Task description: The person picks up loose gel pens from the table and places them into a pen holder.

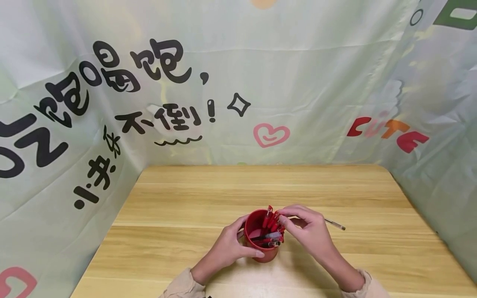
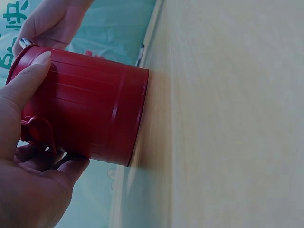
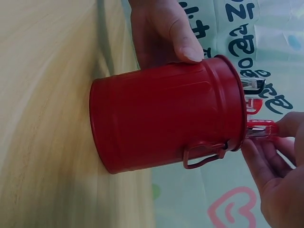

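A red metal bucket-shaped pen cup (image 1: pixel 263 254) with small side handles is at the table's near middle. Its base is on or very close to the wood. My left hand (image 1: pixel 228 245) grips it from the left, thumb on the near side and fingers behind. Several pens lean against the cup's right inner side, some red and some with black parts (image 1: pixel 269 236). At the rim, my right hand (image 1: pixel 311 227) pinches the clear-and-red top of a red pen (image 3: pixel 262 129) between thumb and fingers. The pen's lower part is hidden inside the cup.
A slim pen (image 1: pixel 335 224) lies on the wooden table (image 1: pixel 179 198), partly hidden behind my right hand. Printed cloth (image 1: pixel 316 91) hangs along the back and both sides of the table.
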